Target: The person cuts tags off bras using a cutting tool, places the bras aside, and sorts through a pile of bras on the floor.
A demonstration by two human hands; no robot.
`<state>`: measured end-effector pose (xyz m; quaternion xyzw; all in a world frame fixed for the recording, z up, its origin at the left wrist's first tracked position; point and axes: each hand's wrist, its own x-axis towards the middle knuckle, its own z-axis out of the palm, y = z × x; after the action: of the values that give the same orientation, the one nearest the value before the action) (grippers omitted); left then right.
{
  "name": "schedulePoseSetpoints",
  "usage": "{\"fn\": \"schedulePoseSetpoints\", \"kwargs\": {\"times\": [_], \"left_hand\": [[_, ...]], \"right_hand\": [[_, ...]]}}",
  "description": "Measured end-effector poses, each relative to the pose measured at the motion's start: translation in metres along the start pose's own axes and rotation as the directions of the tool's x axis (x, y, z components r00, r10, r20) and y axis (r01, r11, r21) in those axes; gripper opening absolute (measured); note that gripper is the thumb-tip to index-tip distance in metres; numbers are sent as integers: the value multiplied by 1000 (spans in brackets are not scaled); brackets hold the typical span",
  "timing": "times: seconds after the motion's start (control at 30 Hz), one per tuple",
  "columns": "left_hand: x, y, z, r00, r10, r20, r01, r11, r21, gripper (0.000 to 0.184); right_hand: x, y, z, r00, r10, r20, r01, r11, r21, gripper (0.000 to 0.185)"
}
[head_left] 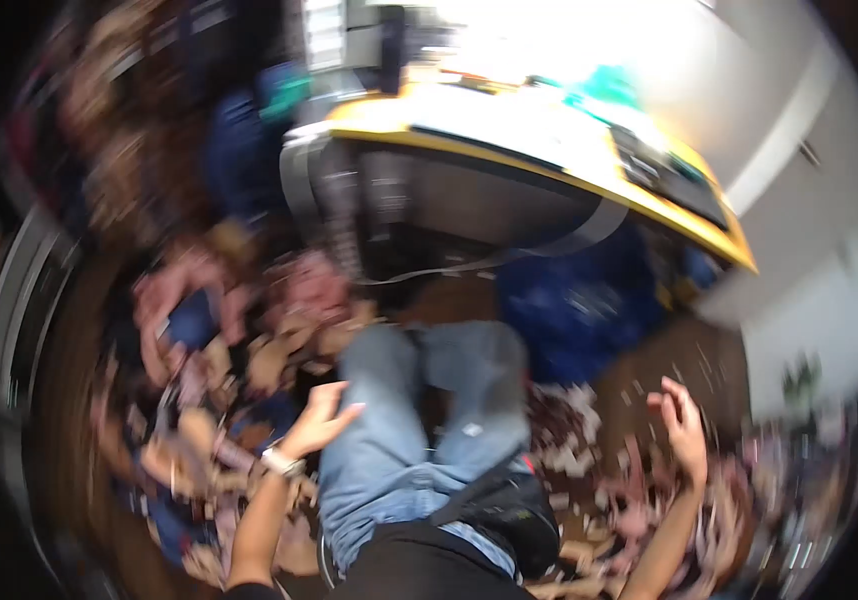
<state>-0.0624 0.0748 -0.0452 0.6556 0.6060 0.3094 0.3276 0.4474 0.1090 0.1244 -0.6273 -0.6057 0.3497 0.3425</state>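
Blue jeans (pixel 379 430) cover the person's bent legs at the centre, with a black bag (pixel 514 510) at the right hip. Beside the left thigh is my left hand (pixel 321 418), fingers apart, holding nothing; a pale band circles its wrist. My right hand (pixel 682 415) is raised out to the right over the floor, its fingers spread and slightly curled, nothing in them. Below and around both arms lie heaps of pink, tan and dark fabric pieces (pixel 189 430), blurred by motion.
Ahead stands a yellow-edged table (pixel 529 160) with dark items and something green on top. Under its right part sits a large blue bag (pixel 579 300). A pale cable hangs beneath the table. White panels (pixel 809 250) stand at the right.
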Motion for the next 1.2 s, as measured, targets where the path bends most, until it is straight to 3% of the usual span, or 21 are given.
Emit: {"fn": "schedulePoseSetpoints", "kwargs": {"times": [0.03,0.07,0.17,0.27,0.33,0.4,0.43,0.47,0.5,0.53,0.6,0.67,0.7,0.73,0.8,0.83,0.93,0.97,1.0,1.07,1.2], "left_hand": [[-11,-1,1,999,-37,-12,37,995,95,63],[-20,-1,4,971,-239,4,238,969,59,66],[-53,-44,22,873,-482,-72,487,866,113,64],[-85,-88,39,739,-672,-39,672,733,103,62],[-103,-120,53,663,-743,-93,748,662,44,62],[-111,-150,66,620,-763,-183,781,623,43,62],[-110,-160,70,601,-692,-400,788,597,153,62],[-110,-168,75,574,-569,-589,801,541,257,62],[-103,-174,72,427,-509,-747,812,579,69,61],[-93,-184,66,138,-676,-724,860,445,-251,73],[-85,-191,19,-86,-987,-133,741,26,-671,82],[-88,-228,30,-230,-971,-63,777,-144,-613,98],[-90,-247,42,-272,-959,-77,703,-144,-696,100],[-91,-255,46,-279,-957,-77,698,-147,-701,100],[-92,-260,49,-158,-959,-236,654,78,-752,89],[-93,-258,46,-158,-958,-238,656,78,-751,89],[-94,-229,31,-14,-974,-227,817,120,-564,64],[-86,-202,43,-69,-836,-544,653,374,-658,49],[-91,-216,66,-81,-649,-757,906,269,-327,40],[-115,-184,62,117,-786,-607,768,459,-447,31],[-134,-42,6,502,-611,-612,679,717,-158,24]], "right_hand": [[22,-23,33,987,-13,162,-1,996,86,36],[38,-39,65,965,-31,262,-10,988,153,38],[81,-80,156,822,-168,544,136,986,98,40],[96,-115,238,657,-210,724,215,973,86,42],[96,-130,285,519,-327,790,382,915,128,42],[89,-140,320,444,-260,858,355,930,98,42],[84,-146,333,442,-124,888,236,972,18,42],[82,-137,346,403,-200,893,316,946,70,43],[78,-137,354,387,-182,904,307,950,60,43],[76,-136,361,372,-166,913,298,953,52,43],[74,-124,366,361,-129,923,274,961,27,41],[74,-114,366,366,-49,929,220,975,-36,39],[75,-108,365,357,-51,933,225,974,-33,39],[76,-102,364,366,-40,930,219,975,-44,39],[77,-92,362,375,-28,927,211,976,-56,38],[76,-88,362,373,-29,927,181,982,-43,38],[72,-86,365,366,-31,930,160,987,-30,37],[70,-88,369,356,-41,933,170,985,-22,36],[68,-90,372,355,-49,934,171,985,-13,36],[66,-96,377,323,-76,943,187,982,16,36],[54,-120,388,316,-183,931,221,968,116,34]]}}
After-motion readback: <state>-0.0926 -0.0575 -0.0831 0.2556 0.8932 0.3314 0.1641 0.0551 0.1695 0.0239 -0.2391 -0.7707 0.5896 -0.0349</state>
